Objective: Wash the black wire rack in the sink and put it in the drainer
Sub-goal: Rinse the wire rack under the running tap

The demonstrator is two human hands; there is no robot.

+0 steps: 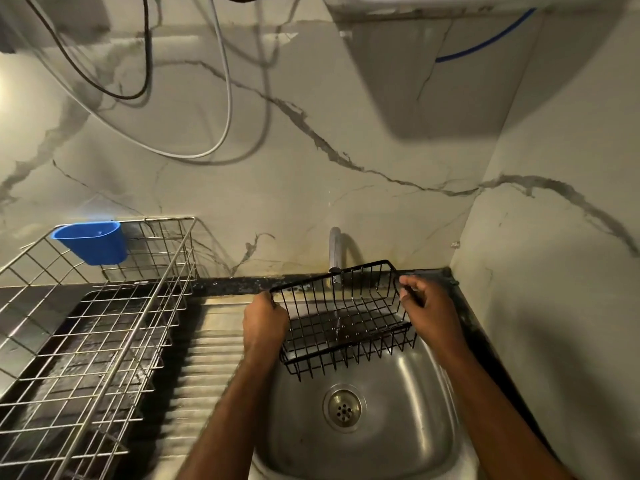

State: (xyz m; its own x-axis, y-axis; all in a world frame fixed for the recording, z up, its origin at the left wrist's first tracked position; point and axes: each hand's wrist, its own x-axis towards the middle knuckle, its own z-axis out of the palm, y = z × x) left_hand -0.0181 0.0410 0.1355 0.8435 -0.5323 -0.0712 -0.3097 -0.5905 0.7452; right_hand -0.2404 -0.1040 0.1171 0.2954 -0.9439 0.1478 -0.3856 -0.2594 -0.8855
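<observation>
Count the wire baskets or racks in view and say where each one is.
2. The black wire rack is held over the sink by the left hand and right hand. The silver wire drainer stands left of the sink.

No text, label, brand, number or sign can be read anywhere in the view.
</observation>
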